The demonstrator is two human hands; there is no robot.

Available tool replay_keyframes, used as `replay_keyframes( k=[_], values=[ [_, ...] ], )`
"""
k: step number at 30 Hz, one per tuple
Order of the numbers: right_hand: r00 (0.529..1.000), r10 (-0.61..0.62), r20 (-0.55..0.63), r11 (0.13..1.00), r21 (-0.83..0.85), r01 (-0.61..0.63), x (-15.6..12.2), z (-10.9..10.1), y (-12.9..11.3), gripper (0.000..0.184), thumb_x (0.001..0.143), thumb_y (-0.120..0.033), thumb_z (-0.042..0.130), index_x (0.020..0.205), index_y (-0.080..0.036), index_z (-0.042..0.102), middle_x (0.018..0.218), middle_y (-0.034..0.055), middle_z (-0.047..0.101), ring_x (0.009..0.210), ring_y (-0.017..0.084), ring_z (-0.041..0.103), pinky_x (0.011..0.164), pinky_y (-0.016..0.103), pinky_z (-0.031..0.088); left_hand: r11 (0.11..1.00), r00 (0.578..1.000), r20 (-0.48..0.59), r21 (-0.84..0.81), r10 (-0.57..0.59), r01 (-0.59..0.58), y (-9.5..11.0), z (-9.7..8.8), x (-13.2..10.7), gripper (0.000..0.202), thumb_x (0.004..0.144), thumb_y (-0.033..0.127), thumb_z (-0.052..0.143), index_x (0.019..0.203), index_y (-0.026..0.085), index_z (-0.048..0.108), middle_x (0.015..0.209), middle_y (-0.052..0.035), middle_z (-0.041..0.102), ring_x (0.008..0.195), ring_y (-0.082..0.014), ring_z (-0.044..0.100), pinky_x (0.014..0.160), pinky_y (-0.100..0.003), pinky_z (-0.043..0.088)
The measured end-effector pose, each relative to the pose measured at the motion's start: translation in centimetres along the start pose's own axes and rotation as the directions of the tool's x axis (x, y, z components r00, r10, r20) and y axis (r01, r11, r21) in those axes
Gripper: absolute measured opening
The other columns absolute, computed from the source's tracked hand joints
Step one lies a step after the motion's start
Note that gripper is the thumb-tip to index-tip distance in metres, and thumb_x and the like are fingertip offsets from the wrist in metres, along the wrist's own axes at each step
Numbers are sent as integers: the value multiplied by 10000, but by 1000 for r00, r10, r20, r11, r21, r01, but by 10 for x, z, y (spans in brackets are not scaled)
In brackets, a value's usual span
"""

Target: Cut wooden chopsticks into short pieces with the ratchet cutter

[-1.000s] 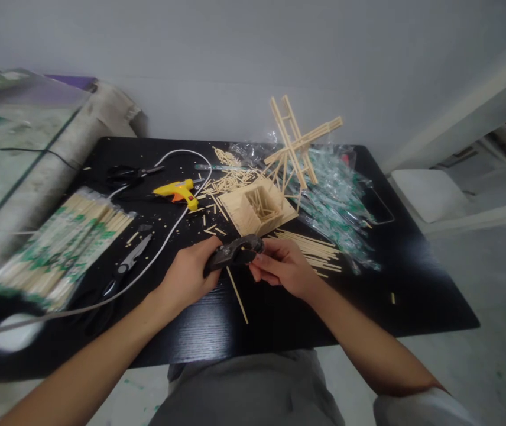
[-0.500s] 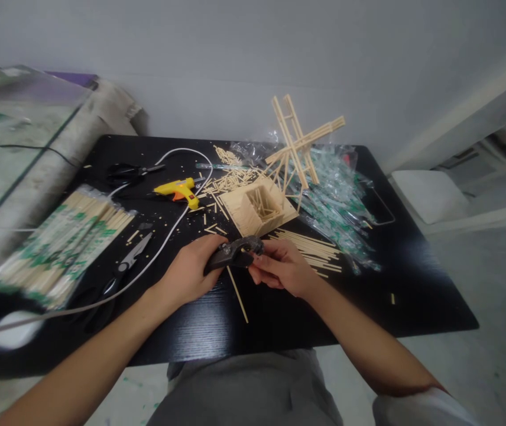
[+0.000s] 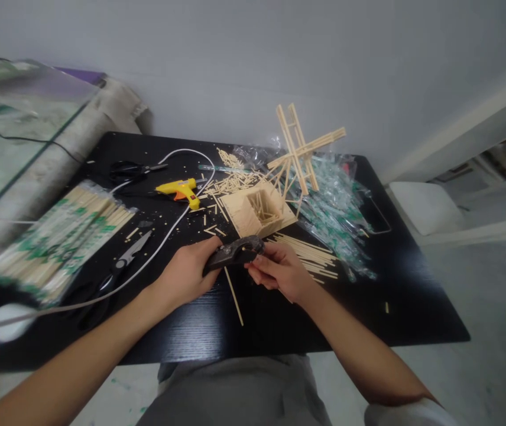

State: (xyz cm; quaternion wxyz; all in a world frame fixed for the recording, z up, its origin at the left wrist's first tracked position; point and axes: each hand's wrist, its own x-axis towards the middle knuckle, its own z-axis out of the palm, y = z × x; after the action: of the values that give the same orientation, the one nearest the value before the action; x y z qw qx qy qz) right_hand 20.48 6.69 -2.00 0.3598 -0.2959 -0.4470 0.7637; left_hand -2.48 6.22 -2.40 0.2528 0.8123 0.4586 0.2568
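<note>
My left hand (image 3: 187, 269) is wrapped round a black hand cutter (image 3: 230, 253) with a curved jaw, held above the front middle of the table. At the jaw end my right hand (image 3: 282, 272) is closed in a pinch. A thin wooden stick seems to be in it, mostly hidden by the fingers; a pale tip shows at the jaw. One loose stick (image 3: 234, 297) slants below the cutter. Just beyond the hands stands a wooden model (image 3: 253, 210) with a square box holding short sticks and crossed, windmill-like blades (image 3: 297, 148).
On the left lie packed chopsticks (image 3: 64, 236), scissors (image 3: 124, 260), a yellow glue gun (image 3: 182, 190) with a white cord (image 3: 164, 236), and black-handled scissors (image 3: 131, 168). Cut stick pieces (image 3: 235, 177) heap behind. Loose sticks (image 3: 308, 257) and plastic wrappers (image 3: 337, 207) lie right.
The cutter's jaw gap looks narrower now. Both hands keep nearly the same place, and the whole view has shifted slightly.
</note>
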Motion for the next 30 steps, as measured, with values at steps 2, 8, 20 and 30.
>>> replay_keyframes(
  k=[2, 8, 20, 30],
  values=[
    [1000, -4, 8, 1000, 2, 4, 0, -1, 0, 304, 917, -433, 747, 850, -140, 700, 585, -34, 592, 387, 32, 337, 352, 184, 194, 1000, 1000, 0, 7, -9, 9, 0, 0, -1, 152, 841, 68, 549, 888, 213, 536, 774, 8, 637, 663, -148, 604, 632, -240, 439],
    [1000, 0, -27, 1000, -15, -1, 2, 0, 4, 331, 910, -463, 752, 848, -142, 696, 591, -31, 592, 388, 29, 315, 366, 188, 191, 1000, 1000, 0, 14, -23, 23, -4, 1, -3, 135, 862, 89, 554, 862, 218, 516, 761, 7, 630, 651, -151, 599, 624, -244, 429],
    [997, -11, 82, 1000, 25, 9, 2, -4, 6, 287, 941, -416, 728, 884, -135, 716, 614, -16, 631, 387, 30, 327, 377, 190, 199, 999, 999, -17, 25, 31, -30, -6, 3, 0, 205, 847, 123, 545, 1030, 198, 598, 922, -46, 705, 841, -209, 676, 763, -313, 512],
    [994, -21, 107, 1000, 13, 19, 4, -6, 9, 318, 948, -453, 713, 905, -138, 722, 608, -23, 625, 393, 39, 351, 382, 198, 206, 997, 998, -13, 49, 58, -57, -8, 1, 1, 256, 861, 155, 545, 1106, 183, 612, 1007, -79, 736, 918, -241, 692, 833, -370, 533]
  ],
)
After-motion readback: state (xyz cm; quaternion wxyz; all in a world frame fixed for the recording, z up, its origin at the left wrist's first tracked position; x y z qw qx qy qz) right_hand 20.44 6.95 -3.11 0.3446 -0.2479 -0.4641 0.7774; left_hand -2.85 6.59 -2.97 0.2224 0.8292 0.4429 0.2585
